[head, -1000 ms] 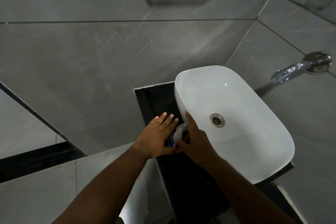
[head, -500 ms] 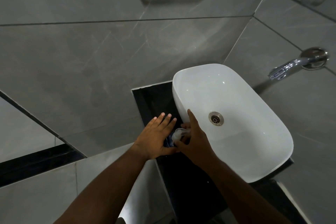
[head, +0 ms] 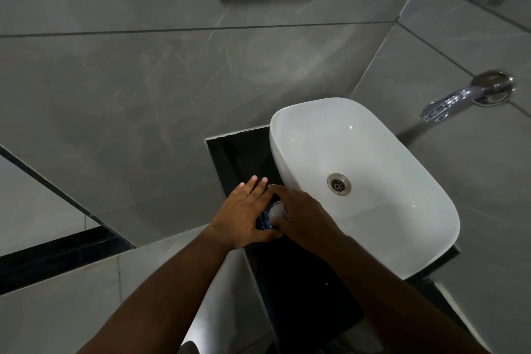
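Note:
A small bottle with a whitish cap (head: 276, 211) and a dark blue body stands on the black counter (head: 301, 290) just left of the white basin (head: 402, 238). My left hand (head: 244, 215) lies against the bottle's left side with straight fingers, its thumb under the bottle. My right hand (head: 304, 218) covers the bottle from the right, fingers curled around the cap. Most of the bottle is hidden between the two hands.
A chrome tap (head: 465, 96) sticks out of the grey tiled wall to the right, above the basin. The basin has a metal drain (head: 339, 184). Grey wall tiles fill the left and top. The counter's edge drops off below my left wrist.
My right hand has slid over the bottle's cap, its forefinger now lying toward my left fingertips. My left hand has kept its place.

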Action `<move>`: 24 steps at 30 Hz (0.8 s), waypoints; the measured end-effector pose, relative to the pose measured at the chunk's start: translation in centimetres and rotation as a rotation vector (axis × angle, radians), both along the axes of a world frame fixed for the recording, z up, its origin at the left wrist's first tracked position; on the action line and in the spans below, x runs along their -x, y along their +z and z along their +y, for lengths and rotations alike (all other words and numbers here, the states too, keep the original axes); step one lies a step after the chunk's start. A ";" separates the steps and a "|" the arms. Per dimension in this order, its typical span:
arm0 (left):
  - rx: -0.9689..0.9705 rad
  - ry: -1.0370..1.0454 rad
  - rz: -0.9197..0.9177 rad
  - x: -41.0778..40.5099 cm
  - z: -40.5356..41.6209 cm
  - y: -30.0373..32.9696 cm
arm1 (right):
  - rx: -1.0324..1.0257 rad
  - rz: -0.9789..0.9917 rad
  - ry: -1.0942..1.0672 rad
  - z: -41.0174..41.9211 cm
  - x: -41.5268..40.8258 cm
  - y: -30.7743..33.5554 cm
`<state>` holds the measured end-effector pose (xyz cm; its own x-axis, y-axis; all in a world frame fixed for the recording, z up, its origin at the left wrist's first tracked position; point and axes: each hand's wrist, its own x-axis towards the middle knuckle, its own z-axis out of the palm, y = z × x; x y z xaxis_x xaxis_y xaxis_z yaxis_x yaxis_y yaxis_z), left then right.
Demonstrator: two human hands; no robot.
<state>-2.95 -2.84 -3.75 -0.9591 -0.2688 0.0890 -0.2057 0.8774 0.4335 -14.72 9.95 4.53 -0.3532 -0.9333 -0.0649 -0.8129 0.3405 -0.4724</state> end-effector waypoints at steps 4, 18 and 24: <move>0.005 0.005 -0.017 0.0 0.0 0.0 | 0.041 -0.052 0.052 0.4 0.5 0.6; -0.016 -0.003 -0.016 0.2 0.0 0.0 | -0.028 0.005 0.145 -0.3 1.2 0.8; -0.010 -0.001 -0.041 0.1 0.0 0.1 | -0.045 -0.031 0.112 -0.3 1.4 0.5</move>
<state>-3.06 -2.81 -3.62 -0.9623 -0.2680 0.0469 -0.2222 0.8735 0.4331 -16.10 9.67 5.07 -0.2443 -0.9626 -0.1169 -0.8321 0.2700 -0.4844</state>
